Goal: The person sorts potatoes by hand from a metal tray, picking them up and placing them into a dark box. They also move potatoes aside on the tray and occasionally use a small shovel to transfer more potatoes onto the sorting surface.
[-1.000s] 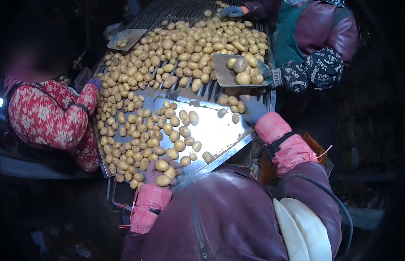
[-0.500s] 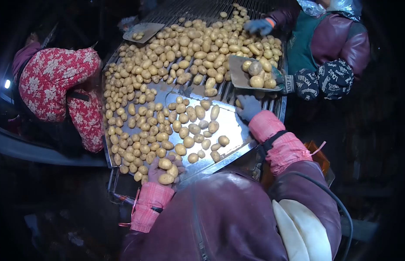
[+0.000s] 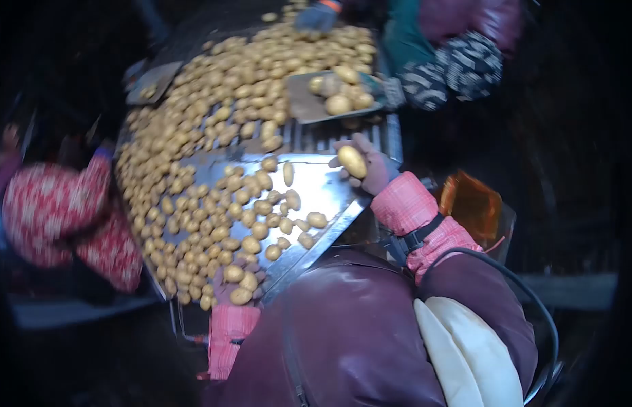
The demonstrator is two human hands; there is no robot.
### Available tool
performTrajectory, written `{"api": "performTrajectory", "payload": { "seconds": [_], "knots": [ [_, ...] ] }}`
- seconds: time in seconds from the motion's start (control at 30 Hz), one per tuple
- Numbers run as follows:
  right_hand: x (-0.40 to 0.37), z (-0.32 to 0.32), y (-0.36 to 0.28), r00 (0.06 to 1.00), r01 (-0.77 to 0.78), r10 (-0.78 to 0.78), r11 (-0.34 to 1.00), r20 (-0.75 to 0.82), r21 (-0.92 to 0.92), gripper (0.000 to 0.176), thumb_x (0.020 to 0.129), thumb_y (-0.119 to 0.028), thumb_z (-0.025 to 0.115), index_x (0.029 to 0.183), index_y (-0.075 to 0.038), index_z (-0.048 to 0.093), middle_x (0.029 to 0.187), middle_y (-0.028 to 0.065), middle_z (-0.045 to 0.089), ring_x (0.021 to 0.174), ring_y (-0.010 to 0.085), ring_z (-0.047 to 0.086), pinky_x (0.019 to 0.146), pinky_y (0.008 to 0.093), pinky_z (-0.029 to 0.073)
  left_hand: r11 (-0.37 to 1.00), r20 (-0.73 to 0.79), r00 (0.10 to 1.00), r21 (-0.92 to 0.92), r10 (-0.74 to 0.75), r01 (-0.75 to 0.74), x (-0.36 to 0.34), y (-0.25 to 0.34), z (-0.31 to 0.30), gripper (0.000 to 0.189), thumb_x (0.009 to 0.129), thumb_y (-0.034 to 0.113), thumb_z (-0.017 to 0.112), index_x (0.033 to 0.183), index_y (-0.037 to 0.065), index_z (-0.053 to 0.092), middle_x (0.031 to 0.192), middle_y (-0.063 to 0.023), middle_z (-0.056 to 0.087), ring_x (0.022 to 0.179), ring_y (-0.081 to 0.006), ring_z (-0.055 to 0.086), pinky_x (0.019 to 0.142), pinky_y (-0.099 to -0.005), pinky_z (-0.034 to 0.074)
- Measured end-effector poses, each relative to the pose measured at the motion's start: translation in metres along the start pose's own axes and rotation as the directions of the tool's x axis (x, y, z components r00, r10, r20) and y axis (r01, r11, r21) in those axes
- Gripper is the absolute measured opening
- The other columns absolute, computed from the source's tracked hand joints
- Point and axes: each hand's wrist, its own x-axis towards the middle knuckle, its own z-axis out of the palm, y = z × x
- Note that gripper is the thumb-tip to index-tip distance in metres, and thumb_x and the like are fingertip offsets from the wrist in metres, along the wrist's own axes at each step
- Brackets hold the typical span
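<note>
My gloved right hand (image 3: 378,173) is turned palm up, its fingers curled round one yellow potato (image 3: 352,161). It is above the right edge of the shiny metal tray (image 3: 319,180). My left hand (image 3: 224,293), also gloved, is low at the tray's near edge, with a few potatoes (image 3: 240,296) cupped in its palm and fingers. Many loose potatoes (image 3: 187,234) cover the left part of the tray beside that hand. Motion blurs the view somewhat.
Across the tray, a co-worker's gloved hand (image 3: 317,19) touches the potato heap (image 3: 262,64). That person's other hand holds a flat scoop (image 3: 306,102) loaded with potatoes. Another scoop (image 3: 153,85) lies at far left, near a person in red floral clothing (image 3: 48,214). An orange container (image 3: 472,203) stands at right.
My right hand has turned palm up and now shows a potato in its grasp. My left hand still holds its potatoes. The whole view has shifted and tilted.
</note>
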Motion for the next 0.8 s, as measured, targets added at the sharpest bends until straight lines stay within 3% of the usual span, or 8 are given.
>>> {"api": "performTrajectory", "payload": {
  "seconds": [0.23,0.27,0.3,0.37,0.43,0.53,0.7,0.8],
  "knots": [
    [-0.093,-0.108,-0.003,0.854,-0.076,0.048,0.997,-0.519,-0.032,0.028,0.094,-0.03,0.056,0.114,-0.012,0.064,0.091,0.0058,0.066,0.072,0.012,0.059,0.058,0.0222,0.045,0.995,-0.031,0.996,0.054,-0.084,0.085,0.003,-0.001,-0.007,0.076,0.094,0.071,0.029,0.135,0.012,0.052,0.118,-0.0199,0.062,0.095,-0.0389,0.061,0.053,-0.0415,0.048],
    [-0.096,-0.158,0.029,0.742,0.044,-0.488,0.719,-0.459,-0.693,0.027,0.094,-0.029,0.055,0.113,-0.012,0.064,0.094,0.0074,0.067,0.079,0.0177,0.063,0.065,0.0269,0.05,0.994,0.007,0.995,0.049,-0.096,0.096,0.004,0.0,-0.01,0.073,0.094,0.07,0.03,0.135,0.013,0.052,0.119,-0.0204,0.061,0.096,-0.0391,0.06,0.054,-0.0421,0.048],
    [-0.105,-0.208,0.058,0.589,0.013,-0.807,0.06,-0.041,-0.998,0.026,0.094,-0.027,0.054,0.111,-0.013,0.065,0.098,0.0089,0.067,0.086,0.0234,0.066,0.072,0.0316,0.054,0.991,0.001,0.992,0.038,-0.126,0.126,0.004,-0.001,-0.006,0.072,0.094,0.069,0.031,0.134,0.013,0.052,0.119,-0.0204,0.061,0.096,-0.039,0.06,0.054,-0.0419,0.048],
    [-0.131,-0.271,0.053,0.784,-0.592,-0.384,-0.228,-0.487,-0.773,0.031,0.089,-0.019,0.06,0.119,-0.011,0.063,0.111,0.0099,0.065,0.102,0.0276,0.064,0.081,0.0348,0.056,0.992,-0.029,0.992,0.01,-0.126,0.126,0.002,-0.002,0.006,0.07,0.094,0.068,0.032,0.132,0.012,0.052,0.12,-0.0204,0.06,0.097,-0.0386,0.06,0.054,-0.0415,0.048],
    [-0.149,-0.422,0.132,0.755,-0.371,-0.603,-0.071,-0.257,-0.926,0.048,0.092,-0.024,0.063,0.134,-0.006,0.047,0.101,0.0105,0.067,0.095,0.0244,0.067,0.079,0.0335,0.057,0.992,-0.018,0.992,0.023,-0.122,0.123,0.002,-0.003,0.01,0.073,0.092,0.07,0.036,0.133,0.012,0.051,0.119,-0.02,0.06,0.102,-0.0392,0.058,0.052,-0.0374,0.046],
    [-0.126,-0.371,0.083,0.333,-0.363,-0.412,0.774,-0.848,-0.519,0.041,0.093,-0.024,0.061,0.129,-0.007,0.057,0.116,0.0097,0.064,0.112,0.0239,0.06,0.1,0.0366,0.046,0.99,-0.097,0.991,0.09,-0.096,0.105,0.002,0.001,0.006,0.074,0.092,0.069,0.039,0.131,0.009,0.053,0.116,-0.0202,0.062,0.099,-0.0405,0.06,0.051,-0.0367,0.046],
    [-0.048,-0.118,-0.002,0.917,-0.054,-0.155,0.865,-0.369,-0.499,0.03,0.094,-0.02,0.061,0.119,-0.003,0.064,0.102,0.0035,0.065,0.091,0.0138,0.06,0.081,0.0295,0.05,0.995,-0.119,0.99,0.046,-0.079,0.085,0.002,0.001,0.003,0.076,0.092,0.069,0.038,0.128,0.005,0.057,0.11,-0.0182,0.065,0.097,-0.0398,0.062,0.052,-0.0394,0.049],
    [-0.017,-0.025,0.02,0.978,0.203,-0.084,0.616,0.193,-0.761,0.032,0.087,-0.023,0.068,0.114,-0.005,0.065,0.092,0.0121,0.066,0.077,0.0199,0.065,0.071,0.0311,0.053,0.996,-0.184,0.981,0.059,-0.061,0.073,0.003,0.001,0.01,0.077,0.091,0.07,0.038,0.122,0.003,0.059,0.105,-0.0165,0.066,0.094,-0.0377,0.063,0.051,-0.0406,0.049]
  ]
}}
